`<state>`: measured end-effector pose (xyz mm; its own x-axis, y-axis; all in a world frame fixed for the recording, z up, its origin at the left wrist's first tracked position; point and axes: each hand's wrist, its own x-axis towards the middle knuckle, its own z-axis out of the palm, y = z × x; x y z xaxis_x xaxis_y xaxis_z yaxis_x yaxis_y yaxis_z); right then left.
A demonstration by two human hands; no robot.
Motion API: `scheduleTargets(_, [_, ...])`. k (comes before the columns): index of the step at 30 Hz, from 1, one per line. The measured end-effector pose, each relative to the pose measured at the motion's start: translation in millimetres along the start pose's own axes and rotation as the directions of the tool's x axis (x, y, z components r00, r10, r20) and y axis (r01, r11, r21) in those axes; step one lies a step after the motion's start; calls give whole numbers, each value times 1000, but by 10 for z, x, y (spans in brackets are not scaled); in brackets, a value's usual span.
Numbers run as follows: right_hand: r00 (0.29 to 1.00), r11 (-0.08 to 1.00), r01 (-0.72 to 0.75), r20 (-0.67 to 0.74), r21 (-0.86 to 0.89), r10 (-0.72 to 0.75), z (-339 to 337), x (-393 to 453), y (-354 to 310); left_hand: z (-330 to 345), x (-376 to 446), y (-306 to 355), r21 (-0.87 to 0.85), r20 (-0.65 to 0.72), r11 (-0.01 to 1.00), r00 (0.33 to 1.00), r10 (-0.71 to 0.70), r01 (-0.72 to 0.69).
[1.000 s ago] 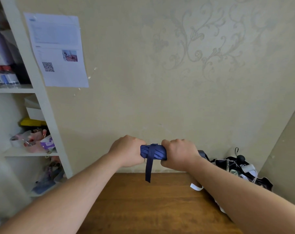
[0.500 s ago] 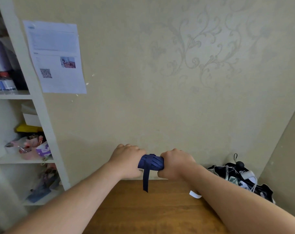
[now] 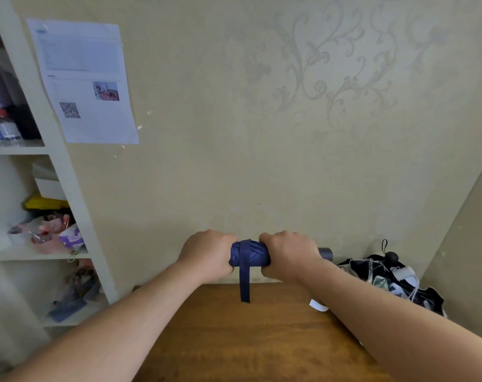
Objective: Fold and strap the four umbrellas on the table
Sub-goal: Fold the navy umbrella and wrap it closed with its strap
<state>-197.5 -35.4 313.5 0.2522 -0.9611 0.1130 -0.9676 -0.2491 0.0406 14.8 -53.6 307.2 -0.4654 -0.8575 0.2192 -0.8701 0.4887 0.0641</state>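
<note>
I hold a folded dark blue umbrella (image 3: 250, 253) level in the air, above the far edge of the wooden table (image 3: 248, 337). My left hand (image 3: 208, 250) grips its left end and my right hand (image 3: 289, 253) grips its right part. The umbrella's grey handle (image 3: 325, 254) sticks out past my right hand. Its blue strap (image 3: 244, 282) lies over the rolled canopy and hangs loose below it. A black and white umbrella (image 3: 391, 279) lies unfolded at the table's far right corner.
A patterned wall stands right behind the table. A white shelf unit (image 3: 55, 188) with bottles, boxes and small clutter is on the left, and a printed sheet (image 3: 82, 81) is taped to the wall. A side wall closes the right.
My hands have turned the blue umbrella a little, so the strap now wraps over the top of the roll. The grey handle shows again past my right hand.
</note>
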Motion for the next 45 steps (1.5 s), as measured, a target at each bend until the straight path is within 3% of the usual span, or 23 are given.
scheduleTargets(4, [993, 999, 3, -118, -46, -9, -15, -36, 33, -53, 4, 18, -97, -79, 995, 997, -12, 4])
scheduleTargets(7, [990, 998, -53, -127, 27, 56, 2, -76, 62, 5, -52, -55, -379, -195, 925, 974, -114, 32])
scheduleTargets(9, [984, 990, -101, -137, 99, 114, 6, -92, 98, 57, -139, -79, -633, -178, 758, 924, -338, 156])
scheduleTargets(11, [978, 981, -134, -141, 138, 154, -7, -89, 128, 95, -207, -56, -836, 46, 472, 894, -446, 278])
scheduleTargets(13, [974, 975, -152, -144, 160, 175, -25, -77, 128, 127, -243, 2, -906, 225, 260, 901, -370, 333])
scheduleTargets(15, [968, 967, -169, -152, 190, 199, -36, -60, 121, 139, -272, 88, -921, 271, 202, 919, -286, 335])
scheduleTargets(19, [958, 955, -191, -169, 227, 232, -63, -37, 108, 208, -313, 247, -913, 303, 223, 935, -185, 341])
scheduleTargets(23, [955, 939, -208, -151, 276, 256, -84, -35, 157, 197, -320, 272, -919, 217, 276, 945, -244, 282])
scheduleTargets(28, [953, 902, -250, -77, 352, 294, -145, -82, 245, 172, -330, 208, -945, 197, 217, 955, -224, 246])
scheduleTargets(32, [957, 828, -233, -29, 510, 288, -242, -98, 185, 169, -276, 180, -958, 233, 115, 949, -213, 261])
scheduleTargets(36, [969, 694, -215, 61, 687, 240, -352, -114, 91, 137, -195, 161, -960, 255, 61, 943, -214, 273])
scheduleTargets(42, [961, 429, -274, 259, 861, 94, -353, -142, 5, 66, -148, 49, -966, 147, 176, 963, -227, 189])
scheduleTargets(45, [937, 300, -339, 349, 892, 20, -328, -158, -14, 6, -152, 80, -973, 131, 165, 973, -188, 163])
